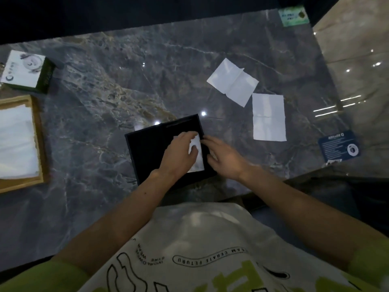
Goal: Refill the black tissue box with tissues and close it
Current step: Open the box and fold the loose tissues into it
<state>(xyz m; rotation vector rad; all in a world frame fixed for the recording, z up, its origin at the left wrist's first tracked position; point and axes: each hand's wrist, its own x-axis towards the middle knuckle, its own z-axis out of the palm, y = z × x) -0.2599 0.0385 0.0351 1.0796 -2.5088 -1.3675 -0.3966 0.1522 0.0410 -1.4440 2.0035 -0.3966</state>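
Head: loose tissues (250, 98), perhaps beside hands (202, 154).

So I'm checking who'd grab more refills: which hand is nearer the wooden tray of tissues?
Left. The left hand rests on the tissue in the black tissue box, on the side toward the wooden tray at the table's left edge. The right hand sits at the box's far right edge.

Glossy marble table (130, 81), matt black box (147, 148)

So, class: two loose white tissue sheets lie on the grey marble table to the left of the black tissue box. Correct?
Not quite. The head view shows the two loose white tissue sheets on the grey marble table to the right of the black tissue box, not the left.
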